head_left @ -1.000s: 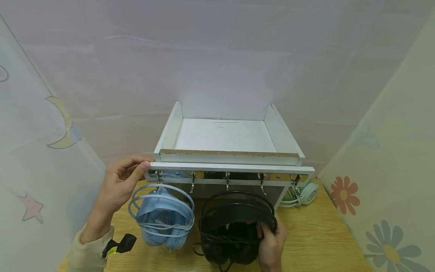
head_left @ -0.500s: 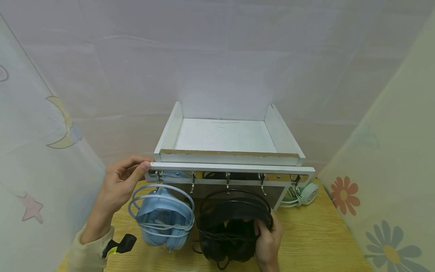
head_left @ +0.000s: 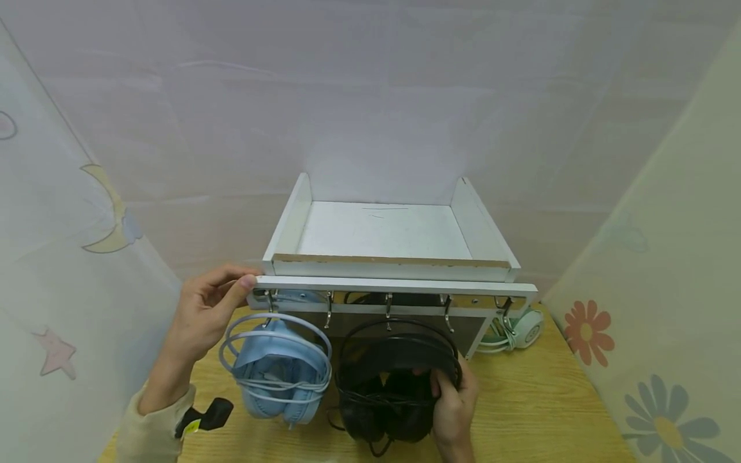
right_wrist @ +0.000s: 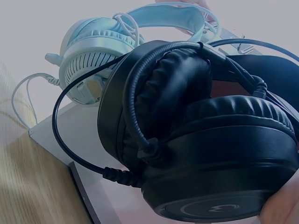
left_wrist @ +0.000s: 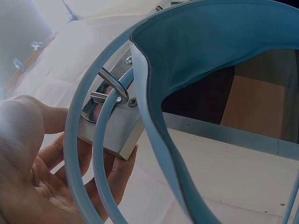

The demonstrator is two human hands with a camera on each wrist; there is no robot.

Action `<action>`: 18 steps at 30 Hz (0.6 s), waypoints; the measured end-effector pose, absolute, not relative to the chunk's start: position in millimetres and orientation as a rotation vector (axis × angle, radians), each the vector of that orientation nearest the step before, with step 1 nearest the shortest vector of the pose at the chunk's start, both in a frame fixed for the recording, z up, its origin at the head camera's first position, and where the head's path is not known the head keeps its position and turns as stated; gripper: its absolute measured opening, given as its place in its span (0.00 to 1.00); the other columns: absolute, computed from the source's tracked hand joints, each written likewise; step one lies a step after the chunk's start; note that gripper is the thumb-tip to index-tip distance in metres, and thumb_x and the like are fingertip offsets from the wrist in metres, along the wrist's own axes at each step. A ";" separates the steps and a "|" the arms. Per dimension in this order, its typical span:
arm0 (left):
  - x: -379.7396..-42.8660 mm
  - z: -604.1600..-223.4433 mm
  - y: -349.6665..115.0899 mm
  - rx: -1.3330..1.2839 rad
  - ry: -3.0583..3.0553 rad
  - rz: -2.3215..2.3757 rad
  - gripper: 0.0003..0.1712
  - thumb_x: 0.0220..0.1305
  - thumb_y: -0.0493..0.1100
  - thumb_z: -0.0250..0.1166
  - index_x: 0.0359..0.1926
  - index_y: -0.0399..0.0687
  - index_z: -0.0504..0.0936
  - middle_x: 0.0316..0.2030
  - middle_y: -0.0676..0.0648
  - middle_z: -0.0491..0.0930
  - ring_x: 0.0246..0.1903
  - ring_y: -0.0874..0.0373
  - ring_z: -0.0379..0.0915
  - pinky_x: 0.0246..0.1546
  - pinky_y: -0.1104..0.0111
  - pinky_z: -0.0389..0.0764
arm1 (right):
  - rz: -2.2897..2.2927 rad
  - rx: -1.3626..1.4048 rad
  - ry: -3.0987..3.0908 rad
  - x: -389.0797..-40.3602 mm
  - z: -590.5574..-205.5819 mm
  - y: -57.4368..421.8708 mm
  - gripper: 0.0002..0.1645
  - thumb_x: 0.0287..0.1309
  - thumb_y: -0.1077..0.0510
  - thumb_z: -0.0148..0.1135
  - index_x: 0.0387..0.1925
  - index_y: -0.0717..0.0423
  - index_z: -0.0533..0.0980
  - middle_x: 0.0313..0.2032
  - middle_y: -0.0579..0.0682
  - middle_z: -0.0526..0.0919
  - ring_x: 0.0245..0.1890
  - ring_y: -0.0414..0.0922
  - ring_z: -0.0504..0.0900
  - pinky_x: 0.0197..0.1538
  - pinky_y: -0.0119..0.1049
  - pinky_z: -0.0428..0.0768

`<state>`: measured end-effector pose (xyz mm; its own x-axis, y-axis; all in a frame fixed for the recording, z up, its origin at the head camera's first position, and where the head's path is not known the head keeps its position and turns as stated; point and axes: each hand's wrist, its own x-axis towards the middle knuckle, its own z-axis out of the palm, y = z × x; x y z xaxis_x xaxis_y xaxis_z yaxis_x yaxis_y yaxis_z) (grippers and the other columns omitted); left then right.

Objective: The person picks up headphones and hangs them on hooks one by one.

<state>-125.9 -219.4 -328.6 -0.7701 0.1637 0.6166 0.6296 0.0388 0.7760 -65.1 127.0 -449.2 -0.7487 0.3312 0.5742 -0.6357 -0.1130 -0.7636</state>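
My left hand (head_left: 202, 315) pinches the left end of a white rail (head_left: 399, 284) fitted with several metal hooks, thumb on top and fingers behind. Light blue headphones (head_left: 263, 405) hang from the leftmost hook (left_wrist: 114, 84), their two thin bands looped over it in the left wrist view. My right hand (head_left: 456, 408) grips black headphones (head_left: 393, 360) at the right side, with the headband up and ear cups (right_wrist: 224, 154) down. The top of their band overlaps the tip of the middle hook in the head view. A thin black cable loops below the cups.
Behind the rail stands a white shelf unit (head_left: 376, 231) with raised sides. Pale green headphones (head_left: 527, 328) with a bundled cable lie on the wooden table (head_left: 521, 399) beyond the rail's right end. Patterned cloth walls (head_left: 648, 270) close in both sides.
My right hand has brought the black headphones slightly left and up, so their band now overlaps the middle hook. The left hand, rail and blue headphones have stayed put.
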 end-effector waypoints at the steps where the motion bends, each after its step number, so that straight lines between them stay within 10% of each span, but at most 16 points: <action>1: -125.7 -328.8 -219.7 -0.798 -1.966 -1.779 0.17 0.74 0.21 0.57 0.48 0.38 0.89 0.48 0.55 0.88 0.35 0.64 0.80 0.39 0.75 0.86 | 1.918 0.320 -1.532 -64.9 -449.1 126.3 0.18 0.75 0.77 0.45 0.31 0.69 0.78 0.21 0.55 0.81 0.15 0.47 0.68 0.27 0.36 0.71; 18: -125.5 -328.9 -220.0 -0.785 -1.986 -1.760 0.15 0.74 0.22 0.58 0.48 0.36 0.88 0.47 0.55 0.88 0.34 0.64 0.79 0.38 0.76 0.86 | 1.874 0.392 -1.569 -74.3 -451.6 128.4 0.19 0.71 0.80 0.44 0.32 0.67 0.80 0.22 0.54 0.81 0.14 0.45 0.66 0.22 0.37 0.66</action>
<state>-125.5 -220.0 -328.9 -0.7756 0.1605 0.6105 0.6254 0.0635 0.7777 -74.3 128.4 -451.6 -0.7413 0.2888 0.6059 -0.6473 -0.0689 -0.7591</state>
